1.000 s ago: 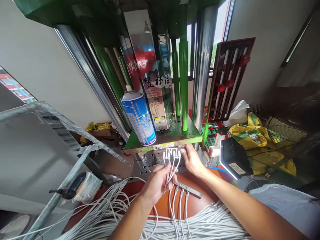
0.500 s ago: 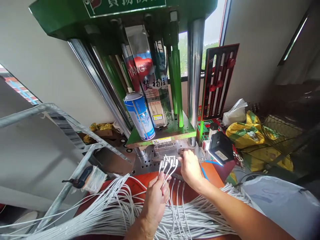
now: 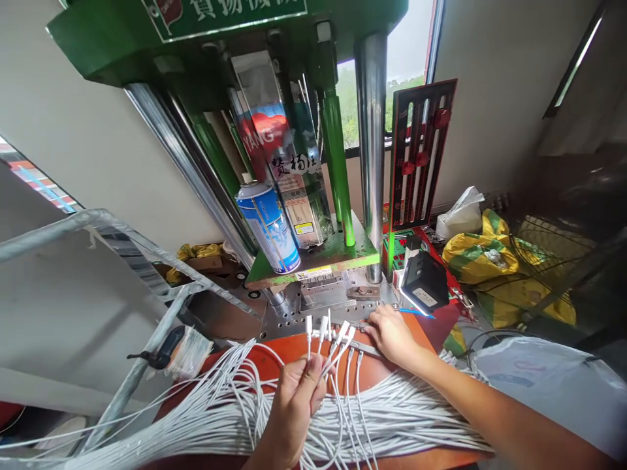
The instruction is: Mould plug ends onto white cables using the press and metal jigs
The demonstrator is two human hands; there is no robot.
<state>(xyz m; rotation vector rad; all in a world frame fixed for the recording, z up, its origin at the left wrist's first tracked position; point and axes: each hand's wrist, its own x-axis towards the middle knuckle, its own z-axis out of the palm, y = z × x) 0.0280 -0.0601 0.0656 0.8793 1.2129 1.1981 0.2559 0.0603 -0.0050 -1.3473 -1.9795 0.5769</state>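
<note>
My left hand (image 3: 301,385) is closed around several white cables near their ends. Their white molded connectors (image 3: 341,331) fan out above my fingers. Behind them a flat metal bar (image 3: 367,348) lies on the orange table (image 3: 416,336), with more white cable ends (image 3: 349,356) set along it. Curled fingers of my right hand (image 3: 392,333) are at the bar's right end and appear to grip it; the fingertips are partly hidden. Just beyond is the steel bed (image 3: 289,320) of a green press, with a small brown metal clamp block (image 3: 363,292) on it.
A thick bundle of white cables (image 3: 220,405) covers the table front. A blue spray can (image 3: 268,225) stands on the press's green plate (image 3: 337,258). To the right are a black box (image 3: 425,284) and yellow-green sacks (image 3: 482,254). A grey metal rail (image 3: 147,339) is on the left.
My right hand has moved from the press bed down to the metal bar, uncovering the clamp block. The thin white branched strip across the connectors no longer shows there, and the connectors are spread apart.
</note>
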